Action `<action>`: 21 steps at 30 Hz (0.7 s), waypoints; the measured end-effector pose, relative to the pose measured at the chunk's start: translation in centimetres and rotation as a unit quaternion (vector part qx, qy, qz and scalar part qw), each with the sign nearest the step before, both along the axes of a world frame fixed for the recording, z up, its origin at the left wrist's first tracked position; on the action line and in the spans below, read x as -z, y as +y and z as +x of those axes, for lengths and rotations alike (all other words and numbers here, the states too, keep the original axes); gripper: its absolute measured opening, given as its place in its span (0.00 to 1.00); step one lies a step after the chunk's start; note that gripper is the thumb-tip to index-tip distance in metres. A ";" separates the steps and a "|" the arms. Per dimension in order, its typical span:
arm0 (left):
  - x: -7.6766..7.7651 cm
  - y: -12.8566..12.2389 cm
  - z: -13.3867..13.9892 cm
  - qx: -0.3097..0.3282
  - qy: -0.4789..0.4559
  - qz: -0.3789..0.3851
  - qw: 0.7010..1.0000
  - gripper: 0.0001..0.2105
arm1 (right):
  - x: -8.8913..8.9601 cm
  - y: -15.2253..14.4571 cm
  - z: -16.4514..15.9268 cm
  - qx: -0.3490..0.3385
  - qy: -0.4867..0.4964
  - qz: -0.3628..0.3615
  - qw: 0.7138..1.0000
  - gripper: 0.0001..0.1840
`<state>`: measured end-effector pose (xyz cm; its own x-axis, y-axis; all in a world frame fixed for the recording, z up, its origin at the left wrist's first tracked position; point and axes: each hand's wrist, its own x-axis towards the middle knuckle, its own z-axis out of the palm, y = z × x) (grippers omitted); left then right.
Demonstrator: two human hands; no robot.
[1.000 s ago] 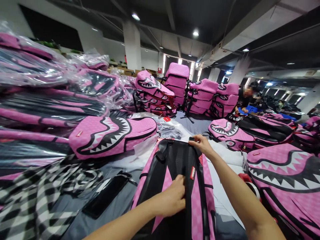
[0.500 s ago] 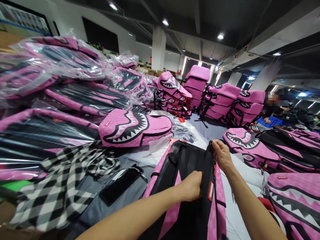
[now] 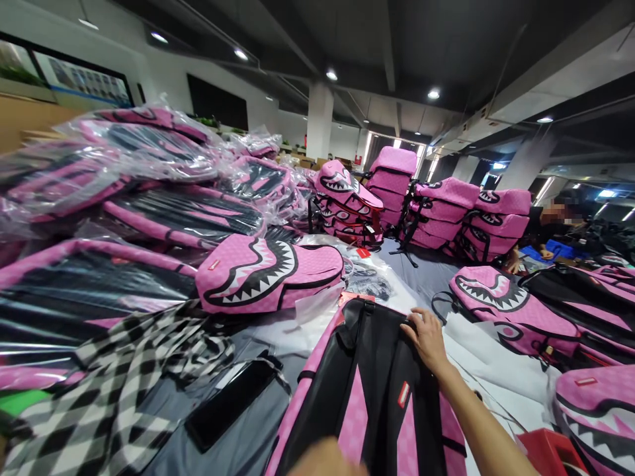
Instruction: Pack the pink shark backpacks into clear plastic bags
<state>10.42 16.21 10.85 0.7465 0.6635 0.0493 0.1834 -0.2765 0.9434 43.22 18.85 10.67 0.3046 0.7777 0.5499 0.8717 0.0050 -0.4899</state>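
Observation:
A pink and black backpack [image 3: 380,370] lies back side up in front of me, its black shoulder straps running down the padded back. A small red label [image 3: 404,395] sits on the right strap. My right hand [image 3: 427,337] rests at the backpack's upper right edge, fingers somewhat spread and touching the black fabric. At the bottom edge of the view my left hand [image 3: 327,461] is low over the backpack, blurred and cut off, so its fingers are hidden. Just beyond lies another pink backpack [image 3: 270,274] with a shark-mouth print.
Plastic-wrapped backpacks [image 3: 183,215] pile up at left. Stacked pink backpacks [image 3: 391,192] stand at the back; more shark-print backpacks [image 3: 496,297] lie at right. A black phone [image 3: 233,400] and a checkered cloth [image 3: 114,390] are at left. A red object [image 3: 553,453] sits lower right. A person [image 3: 540,231] is far right.
My left hand has left the right strap and moved down toward the bottom edge. My right hand has loosened from the strap's top, its fingers now spread. The strap now lies flat.

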 end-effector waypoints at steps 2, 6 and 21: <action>-1.9 5.1 1.9 -0.043 0.018 0.069 0.997 0.34 | 1.7 0.7 -0.1 0.026 -0.078 -0.014 0.997 0.34; -3.9 14.2 8.1 -0.141 0.172 0.229 0.948 0.44 | 4.1 1.0 0.7 0.046 -0.164 -0.049 0.984 0.28; 7.1 11.9 6.9 -0.102 0.066 0.454 0.883 0.22 | 6.5 -7.7 -5.1 0.008 -0.168 -0.008 0.986 0.25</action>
